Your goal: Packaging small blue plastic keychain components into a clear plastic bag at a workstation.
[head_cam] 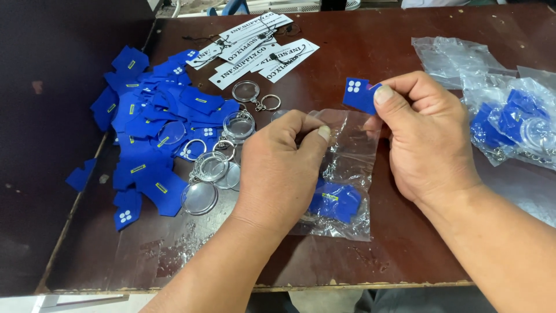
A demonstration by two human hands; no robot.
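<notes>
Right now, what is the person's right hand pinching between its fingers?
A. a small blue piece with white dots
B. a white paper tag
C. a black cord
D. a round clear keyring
A: the right hand pinches a small blue piece with white dots just above the open clear plastic bag, which the left hand holds down on the table.

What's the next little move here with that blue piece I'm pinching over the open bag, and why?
Probably slide the blue piece down into the clear bag. The right hand pinches it just above the bag's top edge, the left hand holds that edge, and another blue piece already lies inside near the bottom.
</notes>
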